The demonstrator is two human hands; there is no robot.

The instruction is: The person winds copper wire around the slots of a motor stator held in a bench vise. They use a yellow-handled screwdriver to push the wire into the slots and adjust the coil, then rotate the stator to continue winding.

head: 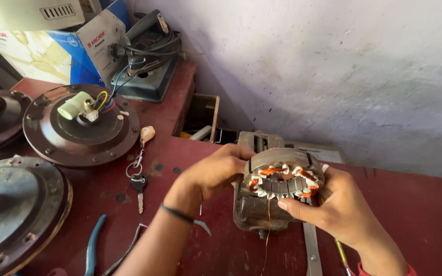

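Note:
Both my hands hold a round metal motor stator (284, 174) with copper windings and white slot insulation, just above a dark metal vise-like block (254, 208) on the red table (415, 209). My left hand (215, 171) grips the stator's left side. On the right side, my right hand (333, 207) holds it with the thumb pressed on the front rim. A thin copper wire (268, 225) hangs down from the windings.
Brown ceiling-fan motor housings (80, 125) (14, 209) lie at the left. A key on a ring (139, 181) and blue-handled pliers (94, 245) rest on the table. Behind stand a cardboard box (52, 46) and a grey device with cables (147, 56). A white wall rises at the right.

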